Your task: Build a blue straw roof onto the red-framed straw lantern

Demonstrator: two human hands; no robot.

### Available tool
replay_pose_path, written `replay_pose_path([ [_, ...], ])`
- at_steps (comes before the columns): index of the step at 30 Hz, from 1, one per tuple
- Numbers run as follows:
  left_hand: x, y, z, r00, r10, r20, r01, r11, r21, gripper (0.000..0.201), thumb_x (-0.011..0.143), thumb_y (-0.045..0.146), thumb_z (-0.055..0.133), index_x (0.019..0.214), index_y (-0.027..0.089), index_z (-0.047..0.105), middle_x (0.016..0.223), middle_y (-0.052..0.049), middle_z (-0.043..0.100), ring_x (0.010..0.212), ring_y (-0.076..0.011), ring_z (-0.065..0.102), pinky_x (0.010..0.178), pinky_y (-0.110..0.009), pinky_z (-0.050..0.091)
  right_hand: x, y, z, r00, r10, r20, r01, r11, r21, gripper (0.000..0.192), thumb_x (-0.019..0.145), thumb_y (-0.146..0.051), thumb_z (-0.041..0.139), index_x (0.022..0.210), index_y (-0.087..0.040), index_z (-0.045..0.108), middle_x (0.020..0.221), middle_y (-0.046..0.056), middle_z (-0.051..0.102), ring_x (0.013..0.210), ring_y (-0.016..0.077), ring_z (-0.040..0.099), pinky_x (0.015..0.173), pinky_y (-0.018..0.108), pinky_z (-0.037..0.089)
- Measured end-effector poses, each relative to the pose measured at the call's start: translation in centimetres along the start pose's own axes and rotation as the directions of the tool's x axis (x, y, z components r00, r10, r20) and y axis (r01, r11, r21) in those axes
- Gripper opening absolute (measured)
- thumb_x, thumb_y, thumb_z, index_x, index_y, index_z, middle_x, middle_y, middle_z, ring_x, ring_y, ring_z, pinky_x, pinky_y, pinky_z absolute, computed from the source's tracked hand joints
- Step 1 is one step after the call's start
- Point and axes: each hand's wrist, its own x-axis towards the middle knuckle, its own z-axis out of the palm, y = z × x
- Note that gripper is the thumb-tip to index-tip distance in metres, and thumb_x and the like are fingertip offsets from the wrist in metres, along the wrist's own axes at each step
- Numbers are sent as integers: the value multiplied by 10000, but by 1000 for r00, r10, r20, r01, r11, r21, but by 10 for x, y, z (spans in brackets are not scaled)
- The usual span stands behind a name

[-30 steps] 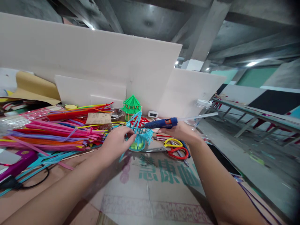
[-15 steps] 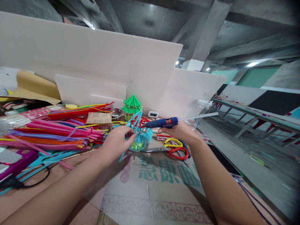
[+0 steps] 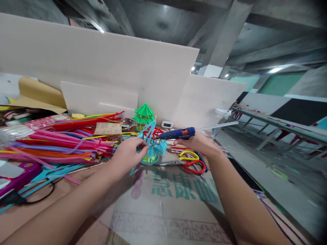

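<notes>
While left hand (image 3: 127, 154) pinches pavilion (image 3: 152, 146), glue gun (image 3: 177, 133) above

blue glue gun (image 3: 177, 133), turquoise straw model (image 3: 153, 144), green pagoda (image 3: 143, 115), red and yellow scissors (image 3: 190, 161).

Colourful straws (image 3: 58, 143) left — green pavilion (image 3: 143, 115), scissors (image 3: 190, 161) on cardboard (image 3: 178, 211).

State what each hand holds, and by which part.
Left hand pinches the blue straw pavilion at its left edge; right hand grips the blue glue gun by its handle.
</notes>
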Motion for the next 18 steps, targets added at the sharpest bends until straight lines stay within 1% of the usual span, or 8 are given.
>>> replay_pose_path([
  [5,1,1,0,1000,0,-1,0,1000,-3,172,874,308,534,824,190,650,876,-32,688,850,-204,617,746,-301,427,0,2,0,1000,27,10,-27,1000,-2,423,696,-476,722,1010,-192,719,872,27,738,867,244,663,740,300,541],
  [8,1,1,0,1000,4,-1,-4,1000,-3,170,872,304,537,820,190,651,868,-31,688,839,-202,618,741,-300,425,2,6,1,1000,3,17,-3,1000,-13,414,705,-494,713,996,-200,719,839,16,735,885,243,659,765,304,537],
  [10,1,1,0,1000,5,-2,-5,1000,-5,171,873,306,538,821,190,652,865,-30,689,838,-202,618,745,-301,425,3,7,2,1000,-12,26,12,1000,-20,403,705,-505,710,966,-198,723,808,16,730,879,242,655,767,307,535],
  [13,0,1,-1,1000,6,-2,-6,1000,-9,172,873,307,538,828,188,654,868,-30,690,842,-202,620,748,-301,425,3,8,3,1000,-2,18,2,1000,-16,374,695,-515,716,901,-203,730,767,18,720,856,240,652,753,306,534],
  [18,0,2,-1,1000,2,1,-2,1000,-8,172,872,306,536,826,188,653,870,-32,690,843,-204,621,744,-300,425,4,9,3,1000,14,9,-14,1000,-10,368,695,-512,719,902,-208,731,776,18,718,851,238,653,763,304,530],
])
